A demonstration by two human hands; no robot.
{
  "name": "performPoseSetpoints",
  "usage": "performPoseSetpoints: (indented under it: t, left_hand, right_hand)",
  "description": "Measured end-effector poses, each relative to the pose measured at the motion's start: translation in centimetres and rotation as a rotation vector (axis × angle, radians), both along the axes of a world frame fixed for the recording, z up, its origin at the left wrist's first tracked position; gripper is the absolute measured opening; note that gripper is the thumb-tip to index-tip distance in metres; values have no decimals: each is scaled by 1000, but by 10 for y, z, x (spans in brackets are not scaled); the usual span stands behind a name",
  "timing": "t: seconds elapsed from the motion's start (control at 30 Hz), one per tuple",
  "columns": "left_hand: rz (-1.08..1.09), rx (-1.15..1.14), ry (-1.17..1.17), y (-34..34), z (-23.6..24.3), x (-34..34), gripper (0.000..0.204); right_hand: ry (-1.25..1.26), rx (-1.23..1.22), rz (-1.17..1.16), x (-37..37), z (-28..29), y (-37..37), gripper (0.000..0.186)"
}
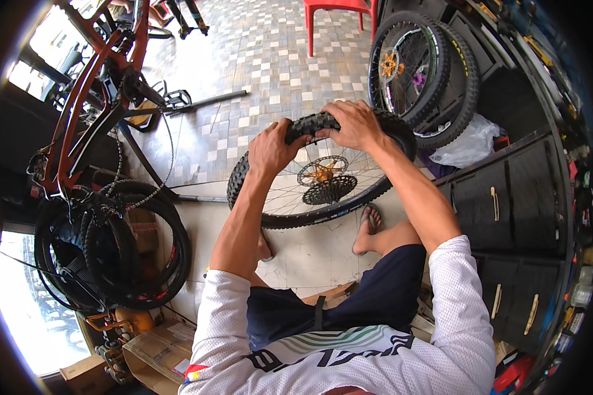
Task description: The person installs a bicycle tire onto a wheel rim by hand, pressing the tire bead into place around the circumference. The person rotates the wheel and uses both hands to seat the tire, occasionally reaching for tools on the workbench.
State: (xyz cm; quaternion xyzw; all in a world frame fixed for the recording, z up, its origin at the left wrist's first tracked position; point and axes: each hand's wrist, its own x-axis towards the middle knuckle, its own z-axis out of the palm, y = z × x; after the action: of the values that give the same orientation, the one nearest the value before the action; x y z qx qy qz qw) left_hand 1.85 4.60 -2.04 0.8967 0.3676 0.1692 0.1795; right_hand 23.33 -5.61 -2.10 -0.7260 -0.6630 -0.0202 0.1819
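Observation:
A bicycle wheel [310, 221] with a knobby black tyre stands tilted on the floor before me, between my feet. Its spokes, an orange hub, a brake disc [323, 170] and a black cassette [331, 189] show in the middle. My left hand [272, 149] grips the tyre's upper edge, its fingers over the tread and its thumb at the inner side. Just to the right, my right hand [353, 123] is wrapped over the same edge, thumb inward. A short stretch of knobby tread shows between the hands. The fingertips behind the tyre are partly hidden.
A red bicycle frame [79, 108] is held up on a stand at the left, with loose tyres [171, 263] below. More wheels [408, 69] lean at the right by a plastic bag [468, 141] and black drawers [514, 191]. A red chair [339, 5] stands ahead; a cardboard box [158, 352] is lower left.

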Motion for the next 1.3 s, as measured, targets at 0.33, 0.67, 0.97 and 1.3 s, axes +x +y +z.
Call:
performPoseSetpoints:
  t: [0.33,0.67,0.97,1.3]
  left_hand:
    - [56,37,7,2,-11,5,48]
    - [-54,-19,37,-16,4,-20,60]
    - [14,101,-48,-96,2,-68,65]
    - [511,-183,-75,-118,2,-59,93]
  right_hand:
    - [15,73,-111,-19,-6,0,54]
    - [64,-143,-90,-33,25,-21,66]
    - [-9,-38,174,-48,29,-77,84]
    - [393,400,-218,-171,-62,-145,95]
